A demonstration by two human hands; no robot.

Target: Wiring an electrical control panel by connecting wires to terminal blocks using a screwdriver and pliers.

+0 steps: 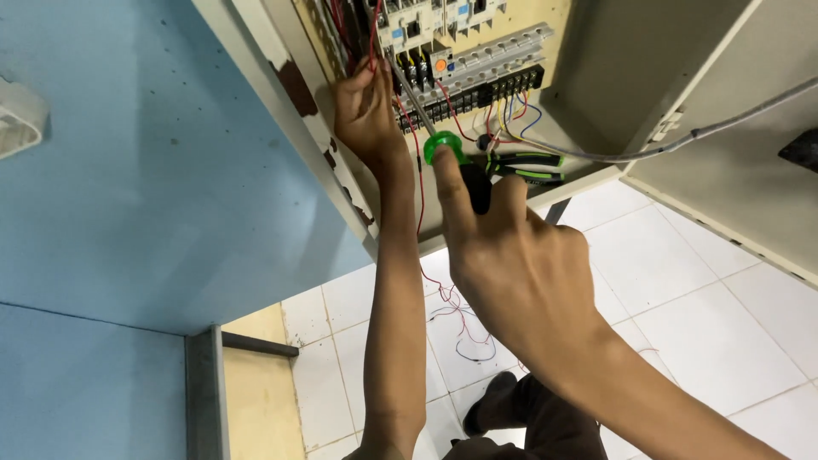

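Inside the open electrical cabinet [588, 77], the right hand [511, 264] keeps a closed grip on a green-and-black screwdriver [443, 149], its shaft angled up to the black terminal strip [477, 95]. The left hand [365, 111] pinches red wires [419, 170] just beside it. Green-handled pliers [524, 166] lie on the cabinet's bottom edge. An orange round label [440, 65] sits above the strip. White floor tiles [682, 281] lie open below.

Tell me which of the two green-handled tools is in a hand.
The screwdriver, gripped by the right hand; the pliers lie untouched on the cabinet's bottom edge.
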